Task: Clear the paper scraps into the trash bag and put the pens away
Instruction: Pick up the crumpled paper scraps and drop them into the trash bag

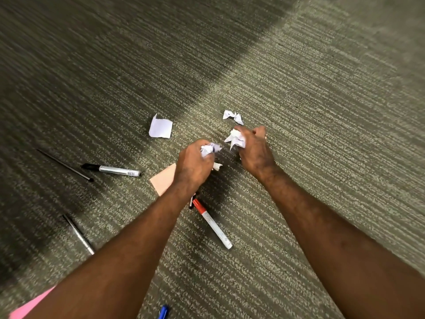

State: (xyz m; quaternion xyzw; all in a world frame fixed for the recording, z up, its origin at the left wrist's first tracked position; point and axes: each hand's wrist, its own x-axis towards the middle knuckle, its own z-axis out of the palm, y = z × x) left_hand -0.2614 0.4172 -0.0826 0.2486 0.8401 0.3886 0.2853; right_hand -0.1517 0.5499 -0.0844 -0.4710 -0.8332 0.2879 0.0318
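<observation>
My left hand grips a crumpled white scrap over the carpet. My right hand grips another crumpled white scrap. A flat white scrap lies to the left, and a twisted white scrap lies just beyond my right hand. A peach paper piece lies partly under my left wrist. Pens lie around: a black-capped marker, a thin black pen, a silver pen, a red-capped marker and a blue pen at the bottom edge. No trash bag is in view.
Grey-green ribbed carpet fills the view. A pink sheet pokes in at the bottom left corner. A small white scrap lies beside my left hand.
</observation>
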